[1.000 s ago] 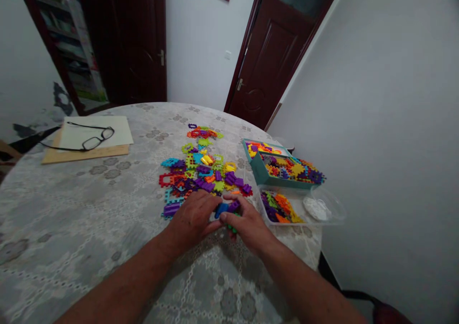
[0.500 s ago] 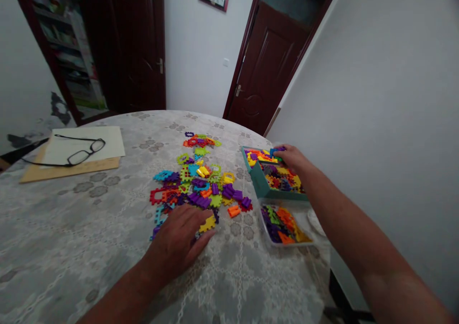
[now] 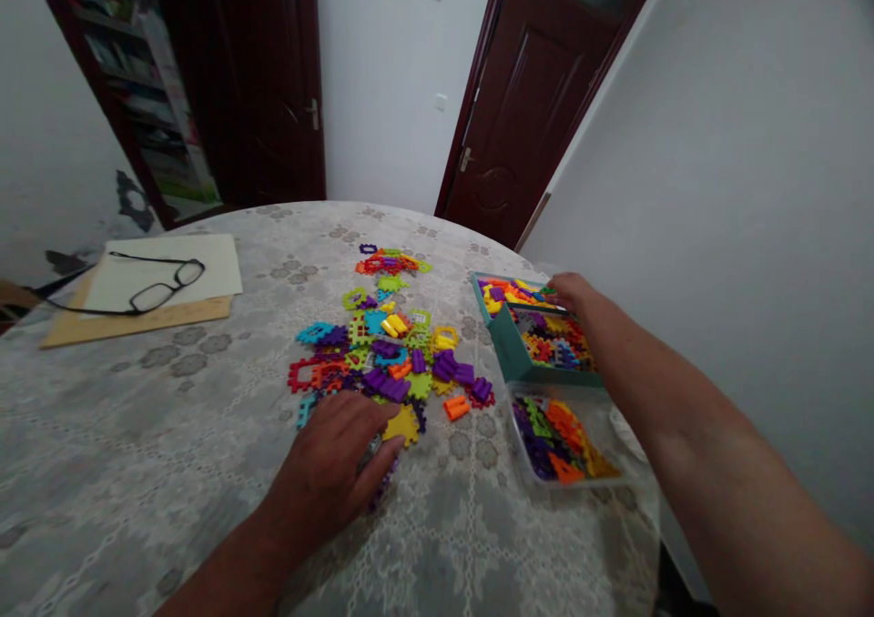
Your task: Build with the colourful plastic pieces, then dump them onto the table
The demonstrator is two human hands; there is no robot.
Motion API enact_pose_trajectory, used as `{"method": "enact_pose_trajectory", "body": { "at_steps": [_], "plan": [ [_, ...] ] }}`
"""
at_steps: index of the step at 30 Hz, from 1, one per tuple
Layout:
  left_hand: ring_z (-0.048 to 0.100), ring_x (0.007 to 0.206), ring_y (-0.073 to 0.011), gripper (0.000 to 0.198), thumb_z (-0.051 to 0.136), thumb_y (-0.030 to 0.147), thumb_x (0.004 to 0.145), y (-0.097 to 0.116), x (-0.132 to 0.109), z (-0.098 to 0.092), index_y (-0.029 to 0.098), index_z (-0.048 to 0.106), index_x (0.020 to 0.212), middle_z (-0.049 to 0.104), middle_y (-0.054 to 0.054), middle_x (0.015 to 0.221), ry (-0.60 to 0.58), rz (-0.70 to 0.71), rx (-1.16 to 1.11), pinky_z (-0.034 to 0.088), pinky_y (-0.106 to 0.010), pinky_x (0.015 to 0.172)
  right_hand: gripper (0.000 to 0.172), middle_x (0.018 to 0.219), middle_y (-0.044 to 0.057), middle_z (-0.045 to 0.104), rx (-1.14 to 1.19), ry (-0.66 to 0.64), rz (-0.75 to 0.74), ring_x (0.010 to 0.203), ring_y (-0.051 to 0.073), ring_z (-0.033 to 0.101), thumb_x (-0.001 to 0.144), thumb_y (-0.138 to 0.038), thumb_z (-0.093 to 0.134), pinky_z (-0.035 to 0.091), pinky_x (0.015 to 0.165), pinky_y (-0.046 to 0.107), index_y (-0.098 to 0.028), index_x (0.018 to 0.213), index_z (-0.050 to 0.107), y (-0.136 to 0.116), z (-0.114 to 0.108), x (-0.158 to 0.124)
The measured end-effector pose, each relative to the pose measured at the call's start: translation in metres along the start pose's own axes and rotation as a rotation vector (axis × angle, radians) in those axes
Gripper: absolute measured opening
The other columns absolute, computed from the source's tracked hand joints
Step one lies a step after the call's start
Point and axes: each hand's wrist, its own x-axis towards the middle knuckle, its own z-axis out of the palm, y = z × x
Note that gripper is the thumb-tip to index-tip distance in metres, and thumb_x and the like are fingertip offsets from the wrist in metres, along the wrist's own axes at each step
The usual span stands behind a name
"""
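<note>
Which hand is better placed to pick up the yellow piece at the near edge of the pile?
The left hand rests beside the yellow piece; the right hand is at the teal box.

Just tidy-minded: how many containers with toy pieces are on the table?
2. A teal box by the right hand, and a clear tray nearer, beside it. The forearm may hide another.

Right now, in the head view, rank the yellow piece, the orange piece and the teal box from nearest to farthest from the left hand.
1. The yellow piece: at the fingertips of the left hand, just to their right.
2. The orange piece: farther right, lying a little apart.
3. The teal box: far right and farther back, where the right hand reaches.
</note>
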Motion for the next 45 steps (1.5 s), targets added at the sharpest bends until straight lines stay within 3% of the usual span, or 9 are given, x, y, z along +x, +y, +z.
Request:
{"method": "enact_pose_trajectory", "body": {
  "at_steps": [6,9,14,18,23,30,36,40,45],
  "plan": [
    [0.068,0.095,-0.0241,0.015,0.064,0.024,0.103,0.000,0.002,0.000,0.018,0.068,0.115,0.076,-0.008,0.102,-0.002,0.027,0.008,0.051,-0.040,0.088,0.026,0.107,0.009,0.073,0.210,0.003,0.107,0.085,0.016,0.072,0.102,-0.027,0.069,0.063,0.076,0.030,-0.012,0.124,0.069,-0.022,-0.005,-0.036],
    [0.068,0.094,-0.0245,0.014,0.062,0.026,0.104,0.002,0.004,-0.001,0.017,0.068,0.112,0.077,-0.009,0.101,-0.017,0.029,0.013,0.052,-0.040,0.087,0.021,0.092,0.005,0.074,0.251,-0.100,-0.026,0.075,0.013,0.070,0.096,-0.018,0.068,0.059,0.070,0.024,-0.014,0.116,0.073,-0.044,-0.010,-0.087],
    [0.069,0.096,-0.0257,0.017,0.061,0.027,0.104,0.001,0.004,-0.002,0.016,0.070,0.112,0.077,-0.011,0.102,-0.020,0.020,0.030,0.053,-0.042,0.088,0.030,0.119,0.009,0.076,-0.148,-0.393,-0.576,0.105,0.024,0.071,0.097,-0.024,0.067,0.055,0.098,0.036,-0.023,0.126,0.074,-0.079,0.004,-0.201],
    [0.069,0.097,-0.0263,0.019,0.062,0.027,0.104,-0.002,0.003,0.000,0.016,0.071,0.117,0.077,-0.010,0.103,-0.012,0.011,0.041,0.052,-0.042,0.089,0.048,0.139,0.018,0.066,-0.490,-0.453,-0.626,0.121,0.031,0.068,0.095,-0.015,0.063,0.051,0.101,0.038,-0.022,0.142,0.064,-0.089,0.038,-0.248],
    [0.070,0.096,-0.0264,0.019,0.063,0.027,0.103,-0.004,0.002,0.001,0.017,0.072,0.116,0.077,-0.010,0.102,0.017,0.015,0.069,0.052,-0.041,0.088,0.052,0.132,0.019,0.065,-0.624,-0.522,-0.530,0.108,0.030,0.073,0.098,-0.013,0.055,0.051,0.088,0.034,-0.023,0.150,0.055,-0.087,0.069,-0.246],
    [0.069,0.094,-0.0266,0.015,0.064,0.024,0.101,-0.004,0.001,0.001,0.016,0.073,0.110,0.077,-0.010,0.099,0.006,-0.005,0.071,0.051,-0.041,0.085,0.047,0.126,0.017,0.065,-0.597,-0.541,-0.556,0.112,0.028,0.070,0.095,-0.014,0.063,0.048,0.090,0.030,-0.019,0.141,0.060,-0.084,0.073,-0.240],
    [0.068,0.095,-0.0268,0.014,0.062,0.026,0.103,-0.004,0.000,0.004,0.017,0.072,0.107,0.076,-0.010,0.097,-0.029,-0.021,0.069,0.051,-0.042,0.086,0.047,0.124,0.014,0.070,-0.332,-0.617,-0.644,0.111,0.026,0.067,0.090,-0.027,0.076,0.049,0.095,0.031,-0.019,0.135,0.068,-0.082,0.070,-0.245],
    [0.068,0.095,-0.0271,0.012,0.062,0.025,0.102,-0.005,0.000,0.006,0.017,0.071,0.106,0.076,-0.010,0.098,-0.061,-0.029,0.087,0.050,-0.042,0.086,0.038,0.119,0.007,0.075,-0.055,-0.710,-0.633,0.104,0.022,0.070,0.088,-0.019,0.069,0.052,0.092,0.030,-0.020,0.125,0.074,-0.085,0.063,-0.246],
    [0.067,0.095,-0.0269,0.013,0.062,0.025,0.102,-0.006,0.000,0.006,0.018,0.071,0.110,0.077,-0.010,0.101,-0.081,-0.044,0.080,0.049,-0.042,0.086,0.025,0.111,0.006,0.077,0.013,-0.458,-0.549,0.098,0.020,0.069,0.096,-0.024,0.060,0.051,0.087,0.028,-0.018,0.115,0.076,-0.096,0.066,-0.224]
  ]
}}
